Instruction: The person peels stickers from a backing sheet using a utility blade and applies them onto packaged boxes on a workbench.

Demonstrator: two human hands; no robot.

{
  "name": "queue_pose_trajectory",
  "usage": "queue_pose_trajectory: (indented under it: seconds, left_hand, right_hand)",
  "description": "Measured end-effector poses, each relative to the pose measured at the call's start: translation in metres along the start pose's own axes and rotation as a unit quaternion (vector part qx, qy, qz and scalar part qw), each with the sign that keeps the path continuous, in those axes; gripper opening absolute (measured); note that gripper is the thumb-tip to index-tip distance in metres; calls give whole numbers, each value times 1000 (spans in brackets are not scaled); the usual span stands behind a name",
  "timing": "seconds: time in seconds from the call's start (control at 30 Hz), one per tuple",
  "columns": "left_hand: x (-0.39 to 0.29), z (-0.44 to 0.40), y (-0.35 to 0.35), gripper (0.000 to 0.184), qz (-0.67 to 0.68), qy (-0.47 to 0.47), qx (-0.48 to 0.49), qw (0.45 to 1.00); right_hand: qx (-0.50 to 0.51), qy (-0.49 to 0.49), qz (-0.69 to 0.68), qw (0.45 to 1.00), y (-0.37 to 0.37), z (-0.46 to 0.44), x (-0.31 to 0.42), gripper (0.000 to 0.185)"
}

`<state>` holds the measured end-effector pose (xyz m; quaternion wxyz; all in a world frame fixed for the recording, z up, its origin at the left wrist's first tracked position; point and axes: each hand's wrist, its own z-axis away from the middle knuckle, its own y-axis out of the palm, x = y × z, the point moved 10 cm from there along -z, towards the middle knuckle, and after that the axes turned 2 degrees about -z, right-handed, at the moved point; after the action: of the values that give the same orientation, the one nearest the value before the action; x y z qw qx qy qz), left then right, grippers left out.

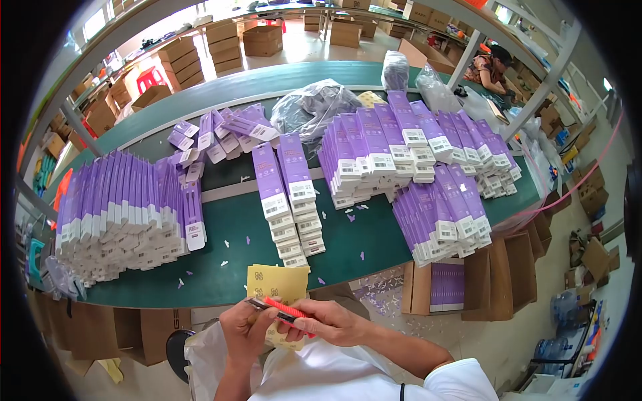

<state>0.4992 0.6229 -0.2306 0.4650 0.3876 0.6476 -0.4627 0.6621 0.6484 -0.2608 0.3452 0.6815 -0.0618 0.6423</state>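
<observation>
My left hand (246, 327) is closed at the table's near edge, its fingertips pinching the far end of a slim red-and-black item (284, 307). The item has a ribbed red side and a dark strip; its exact kind is unclear. My right hand (332, 322) grips the other end, with the thumb along it. A yellow sheet (277, 284) printed with dark logos stands behind and between my hands; which fingers hold it is hidden. Ahead of them, two columns of purple-and-white boxes (273, 184) lie overlapped on the green table (227, 260).
Large stacks of purple boxes stand at left (120, 207) and right (381, 147). Plastic-wrapped bundles (314, 107) lie behind. Paper scraps dot the table. An open carton (498, 274) stands below its right edge. Another person (491, 70) sits at the far right.
</observation>
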Motion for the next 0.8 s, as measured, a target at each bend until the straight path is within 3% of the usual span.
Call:
queue_pose_trajectory:
  seconds: [0.07,0.3,0.43,0.53,0.8]
  left_hand:
    - [-3,1,-1,17,8,15,0,1000]
    - [-6,-9,5,23,26,-3,7,1000]
    - [-2,-11,12,20,45,-5,14,999]
    - [-16,-7,23,18,7,42,59,997]
    - [-46,6,36,20,7,126,55,991]
  right_hand:
    - [11,13,12,1000,-1,0,-2,33]
    - [-104,-56,99,988,-8,7,16,26]
    - [-106,-63,89,988,-14,11,12,27]
    - [-104,-19,96,990,-20,16,13,27]
    - [-167,-88,112,975,-5,50,22,27]
